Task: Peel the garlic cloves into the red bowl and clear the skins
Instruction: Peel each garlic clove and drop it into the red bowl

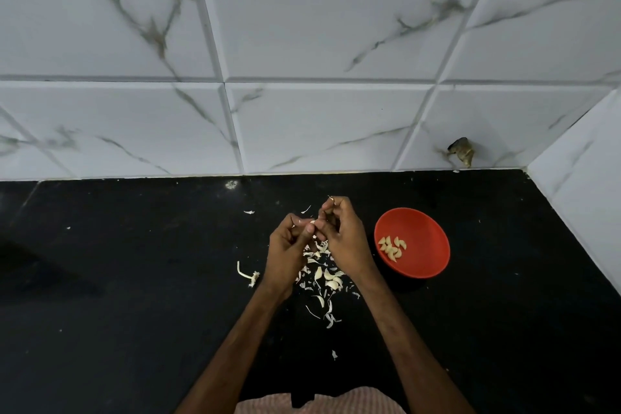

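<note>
Starting nearest the body: pink ribbed cloth [319, 402] at the bottom edge, between the two bare forearms. Just ahead, also between the forearms, a single loose skin scrap [334, 355] on the black countertop [134, 296].

Further on, under the wrists and trailing back toward the body, a scattered heap of garlic skins [322, 279]. Thicker pale pieces mixed in; whether cloves or skins not determinable. Left of the left wrist, just apart from it, a dry garlic stem [247, 275] with root tuft, lying flat.

Above the heap, left hand [287, 245] and right hand [344, 239] raised together, fingertips meeting. Left fingers curled, thumb and forefinger pinching a small pale garlic clove [313, 222], largely hidden. Right fingers likewise curled, tips pinching the same clove from the other side. Thin sliver of skin [331, 198] projecting above the right knuckles.

Right of the right hand, near but not touching, red bowl [426, 265] upright on the countertop, holding a cluster of peeled cloves [391, 248] on its hand-side slope.

Beyond the left hand, a stray skin flake [249, 212], short of the wall; a second one closer to the right fingertips.

Farthest off, white marbled wall tiles [302, 44], with a dark broken hole [462, 151] low down, beyond and right of the bowl.
</note>
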### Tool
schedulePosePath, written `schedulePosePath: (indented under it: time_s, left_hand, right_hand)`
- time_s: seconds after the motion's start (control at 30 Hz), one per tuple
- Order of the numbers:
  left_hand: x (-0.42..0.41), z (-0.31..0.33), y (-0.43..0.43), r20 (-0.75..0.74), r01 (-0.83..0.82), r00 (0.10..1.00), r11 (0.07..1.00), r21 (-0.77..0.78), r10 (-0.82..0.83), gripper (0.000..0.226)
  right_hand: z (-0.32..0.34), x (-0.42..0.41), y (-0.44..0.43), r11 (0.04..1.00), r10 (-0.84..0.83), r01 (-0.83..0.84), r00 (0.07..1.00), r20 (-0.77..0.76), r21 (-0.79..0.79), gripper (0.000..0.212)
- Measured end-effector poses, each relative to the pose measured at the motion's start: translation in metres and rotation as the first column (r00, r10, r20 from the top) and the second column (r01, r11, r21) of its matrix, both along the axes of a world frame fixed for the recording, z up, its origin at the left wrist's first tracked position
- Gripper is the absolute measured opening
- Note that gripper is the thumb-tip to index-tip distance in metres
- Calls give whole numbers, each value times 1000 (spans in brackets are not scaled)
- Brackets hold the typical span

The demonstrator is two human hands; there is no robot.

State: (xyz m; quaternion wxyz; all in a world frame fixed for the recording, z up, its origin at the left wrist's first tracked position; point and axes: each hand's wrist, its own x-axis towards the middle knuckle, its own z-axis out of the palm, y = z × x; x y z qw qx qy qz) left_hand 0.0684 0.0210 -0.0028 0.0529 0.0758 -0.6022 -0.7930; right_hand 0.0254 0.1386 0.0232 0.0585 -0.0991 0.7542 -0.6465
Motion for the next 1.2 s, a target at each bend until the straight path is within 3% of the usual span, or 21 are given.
schedulePosePath:
  time_s: [0.13,0.27,0.43,0.6,0.77,0.93,1.2]
  left_hand:
    - [3,4,1,66,3,998,999,49,-6,11]
    - [3,10,5,109,-22,994,996,87,13,30]
    - [4,15,14,145,-71,988,987,141,51,15]
    - [2,18,18,116,-66,992,968,243,39,18]
    - [1,17,15,93,-29,996,971,237,7,22]
    - [1,17,9,55,31,997,973,227,-45,26]
    - [-1,16,17,77,38,995,976,216,-56,21]
  right_hand:
    - [-1,1,-5,1000,-12,13,999,-52,11,31]
    - [-2,1,-8,998,-33,41,988,-148,51,41]
    - [-9,0,-9,991,-55,86,959,-279,103,38]
    - [-13,-1,-8,975,-87,156,923,-376,157,44]
    - [-11,0,-5,928,-87,242,880,-468,282,45]
    - [-6,1,-6,889,-140,372,775,-616,266,19]
    - [-17,-4,-5,792,-56,504,621,-782,344,17]
